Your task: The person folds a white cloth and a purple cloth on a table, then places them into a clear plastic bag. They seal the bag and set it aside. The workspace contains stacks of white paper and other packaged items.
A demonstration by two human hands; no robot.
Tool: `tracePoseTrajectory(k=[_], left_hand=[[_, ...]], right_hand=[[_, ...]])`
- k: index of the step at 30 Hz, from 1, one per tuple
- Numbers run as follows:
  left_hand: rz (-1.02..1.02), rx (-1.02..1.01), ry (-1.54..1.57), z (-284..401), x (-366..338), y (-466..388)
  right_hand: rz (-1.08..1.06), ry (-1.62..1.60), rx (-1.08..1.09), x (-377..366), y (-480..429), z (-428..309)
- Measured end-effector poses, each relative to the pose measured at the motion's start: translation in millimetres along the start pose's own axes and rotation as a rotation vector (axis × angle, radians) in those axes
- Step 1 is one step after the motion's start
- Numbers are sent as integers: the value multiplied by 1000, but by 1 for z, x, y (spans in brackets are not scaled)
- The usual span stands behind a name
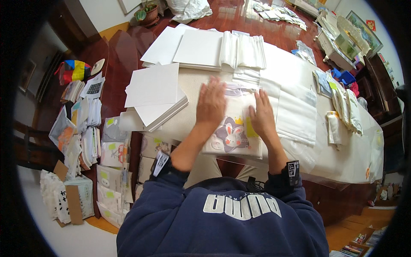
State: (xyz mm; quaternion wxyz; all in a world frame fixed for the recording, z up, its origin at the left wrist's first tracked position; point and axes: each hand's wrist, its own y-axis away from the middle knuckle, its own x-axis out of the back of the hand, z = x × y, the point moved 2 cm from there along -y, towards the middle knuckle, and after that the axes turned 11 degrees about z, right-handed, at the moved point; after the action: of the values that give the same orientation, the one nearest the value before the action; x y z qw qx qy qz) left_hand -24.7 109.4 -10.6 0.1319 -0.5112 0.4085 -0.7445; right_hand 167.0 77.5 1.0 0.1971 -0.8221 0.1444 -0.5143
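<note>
A folded cream garment with a rabbit print [231,136] lies in a clear zip bag near the table's front edge, a yellow-green sticker [252,128] on its right part. My left hand [212,101], slightly blurred, is flat with its palm down over the bag's upper left side. At the bag's right side my right hand [263,114] rests edgewise with its fingers stretched forward. Between my fingertips runs the bag's purplish zip edge [239,89]. Neither hand grips anything that shows. Whether the left palm touches the bag I cannot tell.
White boards [152,85] are stacked at the left, with more white boards [199,48] at the back. Rolled clear bags [250,51] lie beside those. Flat bags [297,112] spread to the right. Folded garments [342,106] sit farther right. Packed garments [110,180] stand left, below table height.
</note>
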Motion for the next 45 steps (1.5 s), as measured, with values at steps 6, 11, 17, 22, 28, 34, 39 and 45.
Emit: tracePoseTrajectory(k=[6, 11, 17, 22, 28, 34, 39, 45], left_hand=[[-323, -123, 236, 48, 29, 52], [-394, -119, 315, 39, 30, 65], [-218, 156, 454, -5, 19, 61], [-65, 271, 385, -48, -18, 13], [-365, 658, 609, -76, -75, -28], [-428, 900, 993, -78, -77, -26], [-423, 1151, 1302, -63, -13, 13], [-572, 1060, 1303, -32, 85, 77]], right_hand=[[-182, 115, 224, -38, -35, -19], [-135, 131, 148, -56, -34, -13], [379, -15, 178, -23, 0, -5], [332, -342, -381, -4, 54, 29], [71, -547, -656, -11, 63, 41], [114, -1027, -646, -15, 58, 30], [153, -1362, -710, -5, 79, 9], [72, -1380, -596, 46, 114, -18]])
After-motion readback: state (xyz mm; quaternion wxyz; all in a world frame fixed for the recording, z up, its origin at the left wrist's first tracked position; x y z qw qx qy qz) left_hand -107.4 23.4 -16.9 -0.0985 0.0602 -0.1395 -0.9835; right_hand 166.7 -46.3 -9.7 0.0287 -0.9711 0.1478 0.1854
